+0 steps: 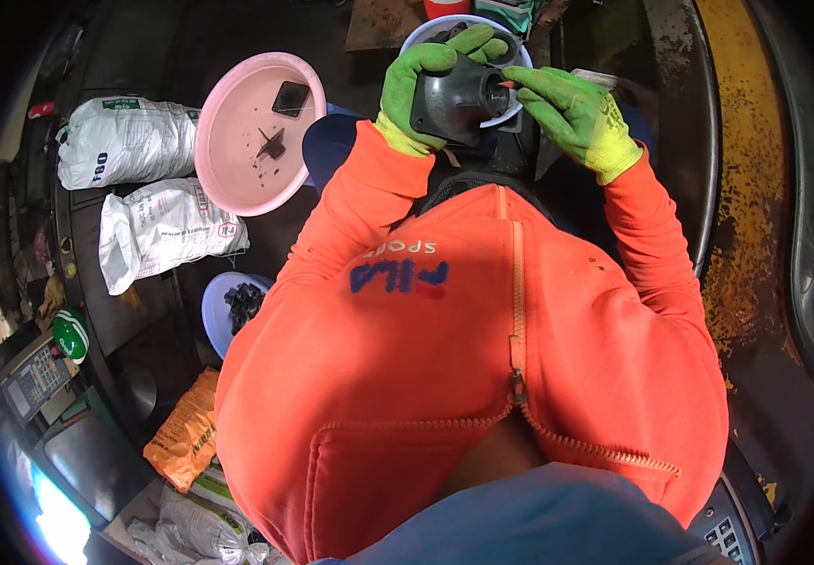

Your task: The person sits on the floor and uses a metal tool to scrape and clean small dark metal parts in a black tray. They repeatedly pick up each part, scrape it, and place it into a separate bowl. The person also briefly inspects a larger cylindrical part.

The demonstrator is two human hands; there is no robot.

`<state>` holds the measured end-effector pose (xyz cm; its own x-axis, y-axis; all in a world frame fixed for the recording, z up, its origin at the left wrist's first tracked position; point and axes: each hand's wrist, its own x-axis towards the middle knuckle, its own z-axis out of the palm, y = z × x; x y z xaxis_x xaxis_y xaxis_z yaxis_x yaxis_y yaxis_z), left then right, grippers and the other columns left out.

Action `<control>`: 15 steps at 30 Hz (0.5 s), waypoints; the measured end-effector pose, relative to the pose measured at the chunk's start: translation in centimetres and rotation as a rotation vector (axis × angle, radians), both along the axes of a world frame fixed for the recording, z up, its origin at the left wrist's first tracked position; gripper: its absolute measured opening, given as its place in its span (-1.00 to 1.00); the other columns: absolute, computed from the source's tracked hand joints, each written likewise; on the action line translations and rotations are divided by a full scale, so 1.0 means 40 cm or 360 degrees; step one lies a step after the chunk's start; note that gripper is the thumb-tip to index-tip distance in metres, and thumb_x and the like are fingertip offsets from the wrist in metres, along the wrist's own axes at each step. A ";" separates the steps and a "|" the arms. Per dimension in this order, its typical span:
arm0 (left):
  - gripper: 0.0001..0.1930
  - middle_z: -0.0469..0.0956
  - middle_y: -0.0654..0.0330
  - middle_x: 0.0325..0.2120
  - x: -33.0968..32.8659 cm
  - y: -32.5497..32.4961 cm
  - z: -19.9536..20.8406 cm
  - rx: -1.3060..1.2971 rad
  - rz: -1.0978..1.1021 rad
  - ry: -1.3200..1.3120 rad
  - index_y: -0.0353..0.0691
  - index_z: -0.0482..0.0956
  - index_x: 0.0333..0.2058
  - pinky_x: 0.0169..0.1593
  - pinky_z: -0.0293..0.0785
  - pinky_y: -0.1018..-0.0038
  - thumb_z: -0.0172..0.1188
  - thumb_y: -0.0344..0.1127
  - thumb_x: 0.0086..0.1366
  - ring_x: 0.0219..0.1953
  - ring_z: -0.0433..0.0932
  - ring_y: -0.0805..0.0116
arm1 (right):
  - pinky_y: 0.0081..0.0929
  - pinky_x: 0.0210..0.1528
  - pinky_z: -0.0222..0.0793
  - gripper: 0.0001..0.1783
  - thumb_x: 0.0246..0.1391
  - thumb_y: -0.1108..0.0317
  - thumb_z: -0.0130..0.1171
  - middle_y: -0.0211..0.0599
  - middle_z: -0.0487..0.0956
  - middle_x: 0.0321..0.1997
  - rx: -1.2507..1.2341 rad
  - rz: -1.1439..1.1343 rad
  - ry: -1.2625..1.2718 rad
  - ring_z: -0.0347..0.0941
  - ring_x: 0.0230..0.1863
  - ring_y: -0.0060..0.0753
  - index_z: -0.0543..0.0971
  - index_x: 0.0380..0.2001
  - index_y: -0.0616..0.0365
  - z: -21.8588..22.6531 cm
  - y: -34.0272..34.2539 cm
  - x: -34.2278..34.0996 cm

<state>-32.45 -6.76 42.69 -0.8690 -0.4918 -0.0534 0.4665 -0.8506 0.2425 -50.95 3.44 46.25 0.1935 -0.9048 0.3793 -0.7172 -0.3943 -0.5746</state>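
Note:
My left hand [413,85], in a green-palmed glove with a yellow cuff, is wrapped round a hollow black plastic part [451,102] with a round, pipe-like opening. It holds the part up in front of me, above a pale blue basin [413,38]. My right hand [567,111], in a matching glove, has its fingers pinched together at the rim of that opening. A small reddish tip [507,85] shows at the right fingertips; whether it belongs to a tool or a bare finger I cannot tell.
A pink basin [209,141] at the left holds a few dark pieces. Below it stand white sacks [167,231] and a small blue tub [214,315] of black scraps. An orange bag [181,433] lies lower left. A rusty yellow machine beam [746,188] runs along the right.

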 end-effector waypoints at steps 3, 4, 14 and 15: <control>-0.42 0.42 -0.05 0.01 0.002 -0.012 0.015 -0.0068 -0.0004 0.0039 -0.39 0.30 0.12 0.09 0.39 0.11 -0.09 -0.38 0.04 0.02 0.44 0.02 | -0.39 -0.18 0.44 -0.73 0.13 0.33 0.08 -0.21 0.59 -0.20 -0.0025 0.0031 -0.0074 0.53 -0.20 -0.16 0.54 -0.11 0.14 -0.012 0.000 0.008; -0.42 0.43 -0.04 0.00 0.002 -0.015 0.018 -0.0147 0.0029 0.0016 -0.39 0.30 0.12 0.08 0.41 0.12 -0.10 -0.38 0.04 0.01 0.44 0.02 | -0.39 -0.18 0.44 -0.73 0.13 0.33 0.08 -0.21 0.59 -0.20 -0.0015 0.0020 -0.0100 0.52 -0.20 -0.15 0.54 -0.11 0.14 -0.016 0.001 0.012; -0.41 0.47 -0.01 -0.10 -0.002 -0.023 0.032 -0.0379 0.0203 0.0097 -0.39 0.39 0.04 0.04 0.44 0.26 -0.04 -0.43 -0.09 -0.06 0.47 0.10 | -0.48 -0.13 0.39 -0.69 0.17 0.31 0.04 -0.17 0.57 -0.15 0.0486 -0.0130 -0.0620 0.50 -0.17 -0.30 0.49 -0.08 0.26 -0.028 0.015 0.042; -0.38 0.44 -0.02 -0.06 -0.003 -0.025 0.033 -0.0441 0.0170 0.0173 -0.39 0.35 0.07 0.05 0.43 0.26 -0.01 -0.36 -0.07 -0.04 0.46 0.10 | -0.48 -0.12 0.39 -0.68 0.18 0.31 0.03 -0.18 0.57 -0.16 0.0498 -0.0142 -0.0674 0.50 -0.17 -0.32 0.49 -0.07 0.27 -0.031 0.015 0.045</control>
<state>-32.56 -7.74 44.01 -0.8048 -0.5638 0.1855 0.5857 -0.7039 0.4019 -49.13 4.04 45.00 -0.0008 -0.9931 0.1171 -0.4197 -0.1060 -0.9015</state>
